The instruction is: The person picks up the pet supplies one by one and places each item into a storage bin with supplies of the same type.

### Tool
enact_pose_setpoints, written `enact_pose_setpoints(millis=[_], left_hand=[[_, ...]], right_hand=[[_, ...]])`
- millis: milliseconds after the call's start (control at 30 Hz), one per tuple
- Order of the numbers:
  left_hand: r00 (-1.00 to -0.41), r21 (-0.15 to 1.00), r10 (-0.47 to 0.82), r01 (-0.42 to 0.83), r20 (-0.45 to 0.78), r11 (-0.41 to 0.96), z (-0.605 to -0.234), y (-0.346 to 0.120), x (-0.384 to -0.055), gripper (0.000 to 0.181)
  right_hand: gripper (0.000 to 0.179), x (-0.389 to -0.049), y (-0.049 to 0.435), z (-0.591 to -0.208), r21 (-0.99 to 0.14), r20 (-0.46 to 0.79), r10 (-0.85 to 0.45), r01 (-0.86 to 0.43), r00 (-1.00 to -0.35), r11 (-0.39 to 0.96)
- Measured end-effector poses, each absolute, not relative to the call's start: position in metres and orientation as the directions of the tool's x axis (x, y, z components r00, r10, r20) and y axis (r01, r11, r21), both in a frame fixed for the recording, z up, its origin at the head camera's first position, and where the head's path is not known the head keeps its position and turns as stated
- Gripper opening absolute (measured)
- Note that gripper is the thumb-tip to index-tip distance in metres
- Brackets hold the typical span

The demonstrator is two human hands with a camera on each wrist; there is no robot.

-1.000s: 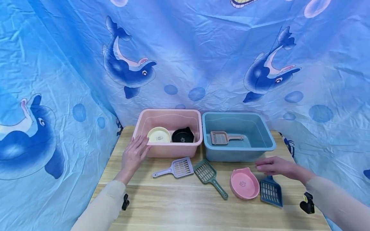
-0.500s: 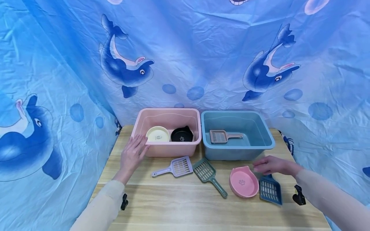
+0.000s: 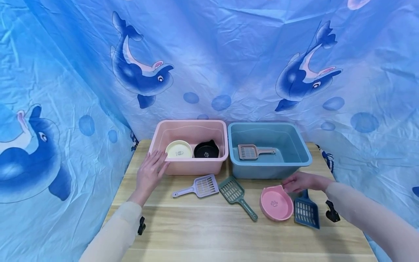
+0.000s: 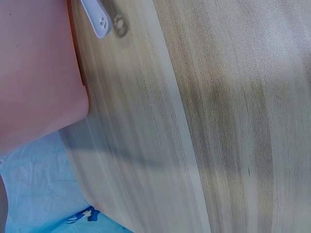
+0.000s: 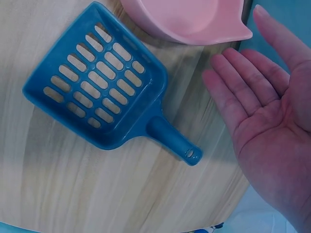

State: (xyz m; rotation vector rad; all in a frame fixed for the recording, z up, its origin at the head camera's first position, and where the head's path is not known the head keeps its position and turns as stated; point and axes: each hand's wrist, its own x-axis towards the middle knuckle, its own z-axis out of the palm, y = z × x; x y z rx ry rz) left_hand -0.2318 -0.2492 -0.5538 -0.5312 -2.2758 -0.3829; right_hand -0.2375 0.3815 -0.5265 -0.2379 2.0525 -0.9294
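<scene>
On the left, a blue curtain printed with dolphins falls beside the desk. The person's left hand rests at the near left corner of the pink bin, its fingers extended, close together and gripping nothing. Inside that bin, a round cream dish with a fish-bone print stands just beside a black dish with a paw print.

In front of the pink bin lies a lilac scoop, handle to the left and slotted head to the right. Next comes a green scoop; its head is near the lilac one, and its handle slants toward the near right.

Behind, the blue bin stands beside the pink one, with a brownish-pink scoop lying in it, handle to the right.

The pink bowl sits upright on the desk in front of the blue bin, a paw print in its base. The person's right hand is at its far right edge, fingers stretched out, thumb spread away from them, no grip closed on anything; whether they touch the bowl, I cannot tell. Below this hand lies a dark blue scoop, just right of the bowl, its handle pointing toward the blue bin.
</scene>
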Motion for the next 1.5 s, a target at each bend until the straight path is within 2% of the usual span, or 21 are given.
enact_pose_setpoints(millis=[267, 700, 967, 1300, 1500], left_hand=[[-0.651, 0.109, 0.269, 0.480, 0.710, 0.871, -0.551, -0.248, -0.229, 0.045], [-0.691, 0.112, 0.256, 0.440, 0.676, 0.891, -0.550, -0.247, -0.229, 0.047], [-0.717, 0.126, 0.243, 0.420, 0.653, 0.899, -0.548, -0.246, -0.228, 0.049], [-0.704, 0.116, 0.261, 0.439, 0.660, 0.891, -0.549, -0.248, -0.229, 0.043], [-0.711, 0.127, 0.248, 0.429, 0.658, 0.894, -0.547, -0.247, -0.228, 0.050]], right_hand=[[0.050, -0.244, 0.375, -0.534, -0.632, -0.647, -0.413, 0.148, -0.641, 0.761], [0.038, -0.248, 0.361, -0.539, -0.626, -0.633, -0.443, 0.084, -0.634, 0.775], [0.030, -0.248, 0.353, -0.542, -0.606, -0.621, -0.420, 0.065, -0.661, 0.793], [0.021, -0.248, 0.349, -0.549, -0.608, -0.570, -0.432, 0.005, -0.698, 0.794], [0.024, -0.249, 0.344, -0.549, -0.602, -0.587, -0.421, 0.026, -0.691, 0.798]])
